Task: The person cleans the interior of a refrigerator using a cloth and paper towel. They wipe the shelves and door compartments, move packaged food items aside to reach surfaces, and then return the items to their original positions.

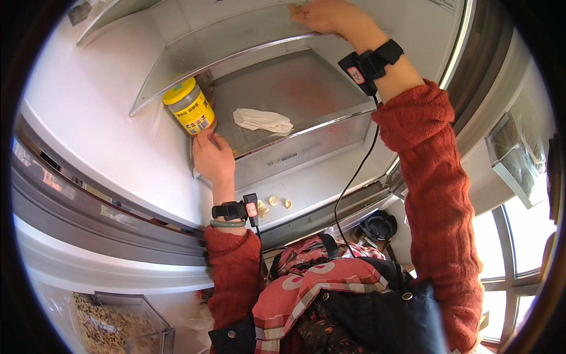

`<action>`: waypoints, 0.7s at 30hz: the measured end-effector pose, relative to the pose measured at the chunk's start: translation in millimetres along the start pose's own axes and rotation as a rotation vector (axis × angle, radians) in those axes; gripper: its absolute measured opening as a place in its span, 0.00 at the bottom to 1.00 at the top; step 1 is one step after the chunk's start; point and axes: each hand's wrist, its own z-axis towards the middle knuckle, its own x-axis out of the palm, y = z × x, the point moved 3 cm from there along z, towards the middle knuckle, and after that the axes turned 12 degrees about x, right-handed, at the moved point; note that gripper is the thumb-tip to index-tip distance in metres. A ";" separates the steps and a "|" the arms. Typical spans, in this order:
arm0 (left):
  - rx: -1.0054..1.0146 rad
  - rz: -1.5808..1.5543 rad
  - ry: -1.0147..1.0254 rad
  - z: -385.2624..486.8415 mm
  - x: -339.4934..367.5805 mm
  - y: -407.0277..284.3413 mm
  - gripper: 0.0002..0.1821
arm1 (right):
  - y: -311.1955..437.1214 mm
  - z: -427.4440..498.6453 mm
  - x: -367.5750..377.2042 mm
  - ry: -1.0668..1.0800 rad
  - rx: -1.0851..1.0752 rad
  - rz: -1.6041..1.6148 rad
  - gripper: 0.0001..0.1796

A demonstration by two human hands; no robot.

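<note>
A fridge compartment lies open before me. My left hand (214, 155) is at the base of a jar with a yellow lid and yellow label (191, 108), its fingertips overlapping the jar's lower edge. Whether they press on the jar or on the shelf edge beside it, I cannot tell. The jar stands at the left end of the lower shelf (274, 84). To its right lies a crumpled white tissue (263, 121). My right hand (329, 17) reaches over the upper glass shelf (230, 37), fingers near its surface; what they hold is unclear.
Below the lower shelf is a clear drawer front (287, 155) bearing writing. Dry pale scraps (273, 201) lie on the fridge floor. A door bin (128, 323) with a bag of grainy food is at lower left, another door bin (515, 155) at right. A black cable (353, 181) hangs from my right wrist.
</note>
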 end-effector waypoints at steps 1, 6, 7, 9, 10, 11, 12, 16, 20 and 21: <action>-0.005 -0.002 0.009 0.1 0.0 0.1 0.07 | -2.1 -0.2 0.0 0.017 0.020 -0.017 0.29; -0.019 -0.006 0.012 -0.8 -0.1 -0.5 0.07 | -9.1 -3.0 2.2 0.061 -0.064 -0.069 0.27; -0.014 -0.005 0.006 -0.5 -0.2 -0.9 0.07 | -10.5 -3.6 2.6 0.044 -0.080 -0.064 0.26; -0.006 -0.002 -0.001 -0.1 -0.4 -1.2 0.07 | -14.3 -6.2 3.0 0.011 -0.110 -0.053 0.26; -0.002 0.001 0.002 0.0 -0.4 -1.4 0.07 | -15.7 -7.3 3.0 -0.014 -0.124 -0.034 0.26; 0.005 0.000 0.004 0.0 -0.5 -1.6 0.07 | -17.6 -9.0 2.2 -0.039 -0.138 -0.014 0.26; 0.000 -0.008 0.008 0.0 -0.5 -1.5 0.07 | -18.4 -10.0 1.9 -0.065 -0.152 0.007 0.26; -0.016 -0.031 0.018 -0.7 -0.8 -0.6 0.07 | -24.4 -6.1 6.6 0.044 0.004 -0.203 0.25; -0.011 -0.032 0.015 0.0 -0.4 -0.1 0.07 | -31.2 3.1 -2.6 0.060 0.098 -0.123 0.23; -0.017 -0.023 0.025 0.4 -0.4 0.0 0.07 | -32.6 2.8 -6.7 0.073 0.129 -0.114 0.23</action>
